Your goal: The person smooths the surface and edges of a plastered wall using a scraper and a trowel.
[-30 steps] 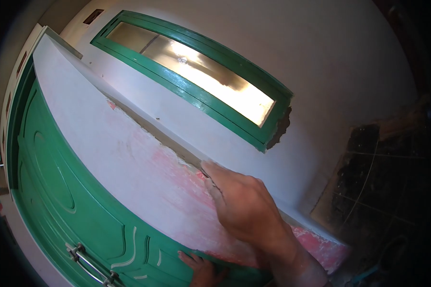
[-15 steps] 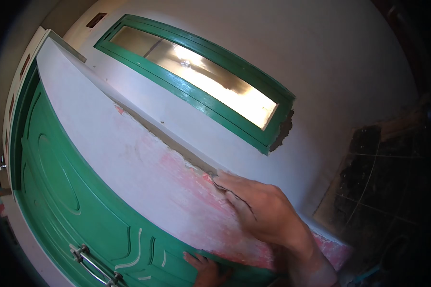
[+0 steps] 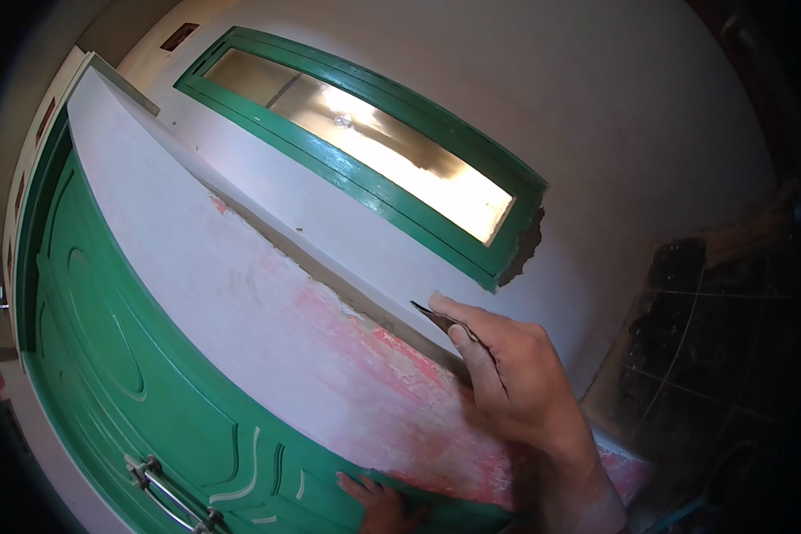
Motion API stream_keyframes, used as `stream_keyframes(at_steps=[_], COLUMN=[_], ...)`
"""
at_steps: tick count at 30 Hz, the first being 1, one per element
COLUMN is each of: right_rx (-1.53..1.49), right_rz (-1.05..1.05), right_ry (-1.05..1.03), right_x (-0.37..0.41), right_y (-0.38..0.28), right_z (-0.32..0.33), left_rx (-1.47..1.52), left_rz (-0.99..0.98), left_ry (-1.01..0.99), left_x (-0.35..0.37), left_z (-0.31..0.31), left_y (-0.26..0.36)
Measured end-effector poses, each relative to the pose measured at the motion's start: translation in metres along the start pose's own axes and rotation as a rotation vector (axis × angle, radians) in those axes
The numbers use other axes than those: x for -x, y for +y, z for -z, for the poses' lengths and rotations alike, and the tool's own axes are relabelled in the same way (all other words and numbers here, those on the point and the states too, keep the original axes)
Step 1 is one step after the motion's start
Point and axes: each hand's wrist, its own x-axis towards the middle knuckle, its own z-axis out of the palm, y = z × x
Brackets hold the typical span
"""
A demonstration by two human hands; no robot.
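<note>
My right hand (image 3: 529,383) is closed on a thin, dark folded sheet that looks like sandpaper (image 3: 443,322), pinched between thumb and fingers. It is held just off the chipped edge of a white wall strip (image 3: 214,294), where pink and red patches show through. My left hand (image 3: 384,507) lies at the bottom of the view with fingers spread against the green door (image 3: 160,400); its wrist is cut off by the frame.
A metal pull handle (image 3: 171,498) sticks out from the door. Above the strip, a green-framed window (image 3: 347,169) is set in the white wall, with broken plaster (image 3: 527,249) at its lower corner. Dark tiles (image 3: 685,329) are at the right.
My right hand has lifted off the strip's edge and turned, so the sandpaper now shows more between thumb and fingers. My left hand has stayed on the door.
</note>
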Motion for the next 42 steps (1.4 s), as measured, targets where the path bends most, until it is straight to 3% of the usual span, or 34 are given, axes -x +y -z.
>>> stream_keyframes(at_steps=[8, 14, 17, 20, 23, 29, 35, 37, 38, 40, 42], right_rx=[0.068, 0.119, 0.044, 0.038, 0.039, 0.002, 0.022, 0.039, 0.040, -0.003, -0.030], right_rz=[0.212, -0.057, 0.109, 0.148, 0.089, 0.150, 0.095, 0.173, 0.215, 0.163, 0.063], right_ry=[0.051, -0.152, -0.035, -0.009, -0.187, -0.025, -0.123, -0.087, -0.068, -0.106, -0.149], right_x=[-0.004, 0.001, -0.008, -0.001, 0.002, -0.004, -0.005, -0.006, -0.006, -0.001, 0.001], right_y=[0.018, 0.009, 0.019, 0.024, 0.028, 0.028, 0.026, 0.026, 0.026, 0.026, 0.020], right_z=[-0.045, -0.018, -0.039, -0.035, -0.014, -0.036, -0.022, -0.030, -0.033, -0.023, -0.008], left_rx=[-0.022, -0.019, -0.029, -0.044, -0.049, -0.089, -0.203, -0.337, -0.294, 0.019, 0.072], left_rz=[-0.004, 0.008, 0.004, 0.004, 0.011, 0.004, 0.004, -0.002, -0.010, 0.082, 0.177], left_ry=[0.001, 0.011, 0.010, 0.005, 0.009, 0.004, 0.051, 0.076, 0.007, 0.461, 0.820], left_x=[-0.001, -0.002, -0.003, -0.003, -0.003, -0.006, -0.010, -0.013, -0.008, -0.011, -0.033], left_z=[-0.001, -0.003, -0.004, -0.005, -0.007, -0.010, -0.031, -0.048, -0.028, -0.073, -0.129], left_y=[-0.001, 0.001, 0.001, 0.000, 0.000, -0.001, -0.004, -0.010, -0.006, -0.013, -0.036])
